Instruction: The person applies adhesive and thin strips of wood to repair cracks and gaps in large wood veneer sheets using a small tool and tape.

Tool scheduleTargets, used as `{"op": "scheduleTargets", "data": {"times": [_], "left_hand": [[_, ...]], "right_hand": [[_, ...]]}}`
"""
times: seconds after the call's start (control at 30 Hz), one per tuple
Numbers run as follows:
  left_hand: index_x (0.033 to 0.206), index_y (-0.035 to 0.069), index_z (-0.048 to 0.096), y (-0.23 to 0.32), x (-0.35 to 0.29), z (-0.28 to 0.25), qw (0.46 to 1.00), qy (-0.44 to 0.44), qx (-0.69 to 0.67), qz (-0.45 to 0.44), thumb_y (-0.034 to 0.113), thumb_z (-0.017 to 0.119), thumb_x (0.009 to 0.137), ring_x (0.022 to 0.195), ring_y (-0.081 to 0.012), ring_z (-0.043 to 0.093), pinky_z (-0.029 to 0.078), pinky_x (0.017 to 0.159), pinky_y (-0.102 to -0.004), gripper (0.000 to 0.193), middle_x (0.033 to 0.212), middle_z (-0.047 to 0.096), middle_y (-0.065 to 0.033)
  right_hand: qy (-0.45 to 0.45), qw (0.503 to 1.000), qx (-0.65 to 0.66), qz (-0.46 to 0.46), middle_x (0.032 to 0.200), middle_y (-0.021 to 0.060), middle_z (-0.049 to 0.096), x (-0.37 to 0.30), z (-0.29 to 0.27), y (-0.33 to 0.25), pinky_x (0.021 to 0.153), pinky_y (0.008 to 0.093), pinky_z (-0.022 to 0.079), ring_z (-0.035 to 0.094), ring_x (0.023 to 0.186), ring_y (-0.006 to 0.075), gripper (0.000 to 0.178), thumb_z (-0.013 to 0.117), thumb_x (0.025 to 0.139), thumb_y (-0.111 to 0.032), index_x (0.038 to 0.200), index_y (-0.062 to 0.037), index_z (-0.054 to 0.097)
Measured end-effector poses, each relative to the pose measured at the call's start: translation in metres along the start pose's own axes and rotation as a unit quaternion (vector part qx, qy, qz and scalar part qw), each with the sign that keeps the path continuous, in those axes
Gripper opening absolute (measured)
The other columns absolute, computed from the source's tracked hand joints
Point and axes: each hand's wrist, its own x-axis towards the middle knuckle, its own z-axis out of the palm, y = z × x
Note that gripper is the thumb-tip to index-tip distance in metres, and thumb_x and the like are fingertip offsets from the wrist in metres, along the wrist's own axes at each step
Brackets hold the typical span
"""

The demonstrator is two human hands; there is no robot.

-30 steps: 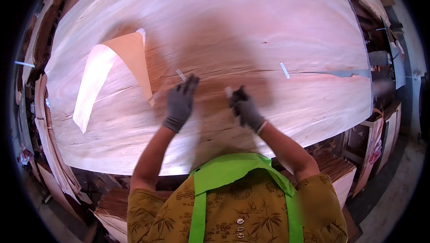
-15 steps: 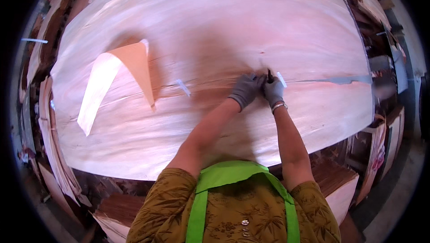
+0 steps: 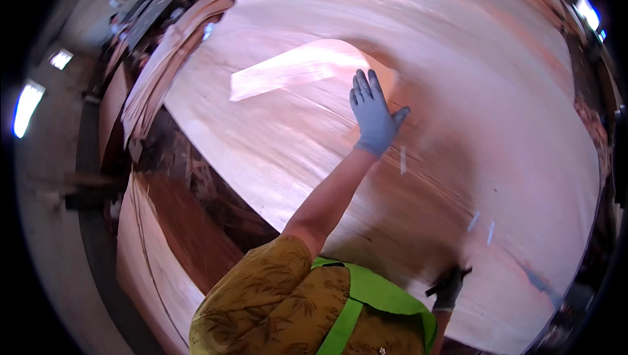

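My left hand [image 3: 375, 118], in a grey glove, reaches out with its fingers extended and thumb apart. It is at the near side of an arched strip of wood veneer [image 3: 288, 75]; whether it touches the strip I cannot tell. Under it lies a large pale veneer sheet [image 3: 517, 119] with a crack line running across. Short pieces of whitish tape [image 3: 403, 160] sit along that line. Close to my body, my right hand [image 3: 447, 297], also gloved, is closed around a dark tool [image 3: 446, 281] whose kind is blurred.
A long open split [image 3: 540, 284] shows toward the sheet's right end. Layered veneer sheets [image 3: 173, 54] hang at the left edge. A thick veneer stack [image 3: 180, 230] stands at the lower left, beside dark scraps. Bright light patches [image 3: 28, 107] lie on the floor at far left.
The view has swung left. My hands have parted: the left went from the crack to the arched strip, the right drew back toward my body with the dark tool. Another tape piece now shows.
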Motion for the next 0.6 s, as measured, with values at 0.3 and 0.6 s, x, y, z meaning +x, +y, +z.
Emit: {"op": "scheduleTargets", "data": {"times": [0.3,0.6], "left_hand": [[0.107,0.002,0.060,-0.054,0.045,0.033,0.924,-0.183,-0.299,-0.154,0.021,0.057,0.077,0.094,-0.0377,0.058,0.047,0.082,-0.0420,0.036,0.099,0.062,-0.0220],[0.123,0.009,0.053,0.167,0.020,-0.096,0.901,-0.102,-0.364,0.212,0.007,0.049,0.080,0.071,-0.0298,0.061,0.048,0.062,-0.0370,0.043,0.087,0.063,-0.0176]], "right_hand": [[-0.026,0.999,-0.016,-0.020,0.051,-0.0067,0.035,0.022,-0.013,0.003,0.037,0.0228,0.028,0.033,0.040,0.0071,0.026,0.049,0.092,-0.032,0.070,-0.0191,0.044],[-0.106,0.993,-0.045,-0.023,0.052,-0.0083,0.037,0.014,-0.012,-0.001,0.037,0.0229,0.029,0.034,0.040,0.0067,0.023,0.050,0.089,-0.033,0.071,-0.0189,0.047]]}}
